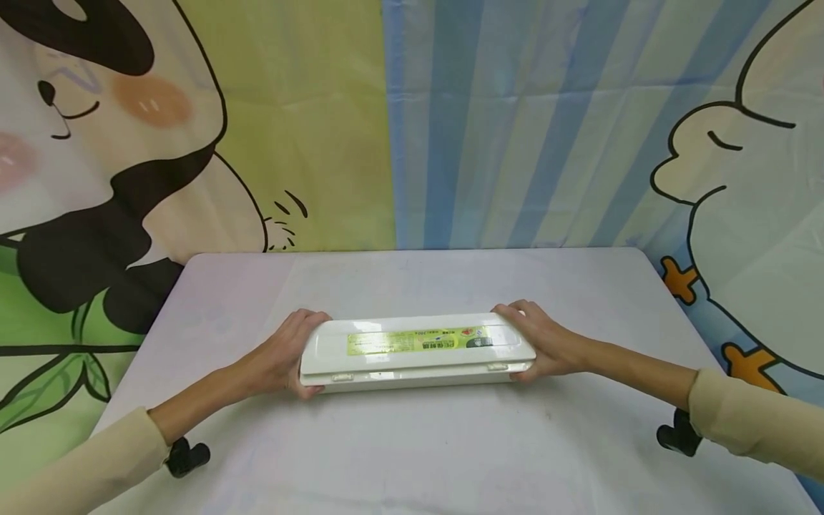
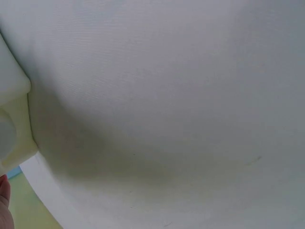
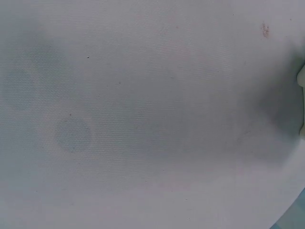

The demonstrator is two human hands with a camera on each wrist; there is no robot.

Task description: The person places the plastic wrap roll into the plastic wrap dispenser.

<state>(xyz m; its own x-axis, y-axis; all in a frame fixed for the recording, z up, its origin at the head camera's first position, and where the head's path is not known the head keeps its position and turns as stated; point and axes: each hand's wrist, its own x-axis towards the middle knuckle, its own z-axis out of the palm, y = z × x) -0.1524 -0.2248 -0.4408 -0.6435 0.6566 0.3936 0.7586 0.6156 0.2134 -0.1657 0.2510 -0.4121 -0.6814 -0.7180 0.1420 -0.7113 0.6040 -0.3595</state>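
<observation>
A long white plastic box with a lid lies crosswise at the middle of the table, its lid down. A yellow-green printed label runs along the top, and two small clasps show on the near edge. My left hand grips the box's left end, thumb at the near side and fingers at the far side. At the other end my right hand holds it the same way. Only the box's end and a bit of a finger appear in the left wrist view.
A white cloth covers the table, which ends at a back edge against a cartoon-printed curtain. Black wrist mounts hang under both forearms. Faint spots mark the cloth.
</observation>
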